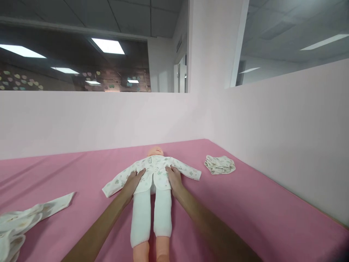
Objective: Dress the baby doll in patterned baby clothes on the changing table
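A baby doll [163, 214] lies on its back on a pink padded surface, its head away from me and its legs toward me. It wears a white printed jacket [156, 173], spread apart below the chest, and white leggings that end above the bare lower legs. Both sleeves stretch out to the sides. My left hand [133, 182] is closed around the left side of the torso, thumb on the jacket front. On the opposite side my right hand [175, 179] grips the torso in the same way. The fingers beneath are partly hidden.
A folded white printed garment [219, 165] lies to the right of the doll. Another printed garment [25, 220] is spread at the left edge. White walls [109, 120] with windows border the pink surface [89, 171] at the back and right.
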Tool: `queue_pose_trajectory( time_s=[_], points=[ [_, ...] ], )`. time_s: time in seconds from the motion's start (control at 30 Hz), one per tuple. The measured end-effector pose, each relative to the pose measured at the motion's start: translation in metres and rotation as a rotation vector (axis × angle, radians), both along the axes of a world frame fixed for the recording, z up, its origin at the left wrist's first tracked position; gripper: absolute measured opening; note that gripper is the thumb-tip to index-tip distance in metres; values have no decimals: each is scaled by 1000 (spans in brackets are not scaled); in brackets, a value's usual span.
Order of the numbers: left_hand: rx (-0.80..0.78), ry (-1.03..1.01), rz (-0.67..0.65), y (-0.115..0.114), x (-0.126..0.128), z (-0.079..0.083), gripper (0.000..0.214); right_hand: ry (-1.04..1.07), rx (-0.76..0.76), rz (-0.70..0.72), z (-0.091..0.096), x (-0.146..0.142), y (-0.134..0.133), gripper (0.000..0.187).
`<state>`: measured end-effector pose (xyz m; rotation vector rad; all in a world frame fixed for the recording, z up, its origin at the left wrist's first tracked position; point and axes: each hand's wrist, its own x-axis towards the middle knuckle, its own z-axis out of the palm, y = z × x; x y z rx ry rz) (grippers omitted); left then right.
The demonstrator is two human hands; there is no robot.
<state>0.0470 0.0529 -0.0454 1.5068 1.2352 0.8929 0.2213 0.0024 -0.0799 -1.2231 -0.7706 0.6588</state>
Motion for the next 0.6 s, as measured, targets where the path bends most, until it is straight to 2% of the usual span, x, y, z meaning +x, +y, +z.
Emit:
queue_pose_trajectory(
  time_s=[0.13, 0.23, 0.33, 0.4, 0.5, 0.6],
  points=[
    [-24, 5, 7, 1, 2, -2, 82, -238, -53, -53, -6, 5, -1, 33],
    [10, -18, 19, 1, -1, -7, 82, -478, -98, -101, 0, 24, -10, 32],
    [67, -7, -5, -6, -12, -16, 70, -709, -157, -227, 12, 62, -30, 24],
    [95, 27, -36, -15, -25, -23, 62, -809, -238, -352, 19, 93, -47, 25],
    [104, 85, -56, -33, -45, -33, 56, -870, -419, -491, 23, 137, -72, 29],
    [115, 94, -30, -48, -57, -39, 54, -874, -584, -524, 24, 165, -92, 23]
  ],
)
